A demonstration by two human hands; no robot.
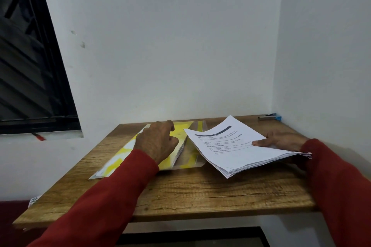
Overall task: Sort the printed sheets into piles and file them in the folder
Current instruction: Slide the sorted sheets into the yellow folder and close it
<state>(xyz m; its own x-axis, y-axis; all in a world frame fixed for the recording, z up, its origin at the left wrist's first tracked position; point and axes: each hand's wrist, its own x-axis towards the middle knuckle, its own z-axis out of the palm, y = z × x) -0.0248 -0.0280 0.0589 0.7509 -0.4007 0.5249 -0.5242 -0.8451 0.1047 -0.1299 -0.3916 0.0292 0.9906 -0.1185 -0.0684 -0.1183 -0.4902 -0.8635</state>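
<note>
Right hand point(281, 140) grips printed sheets point(236, 146), heading "TASK DESCRIPTION" | left hand point(158, 140) curled on folder point(120, 158)

Bare table point(200, 190) lies open in front; folder point(120, 158), sheets point(236, 150) and stapler point(270, 116) crowd the rear.

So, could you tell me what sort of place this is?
Probably a small home or office desk corner: a wooden table against white walls, a stapler at the back, and a stack of printed sheets beside a folder.
</note>
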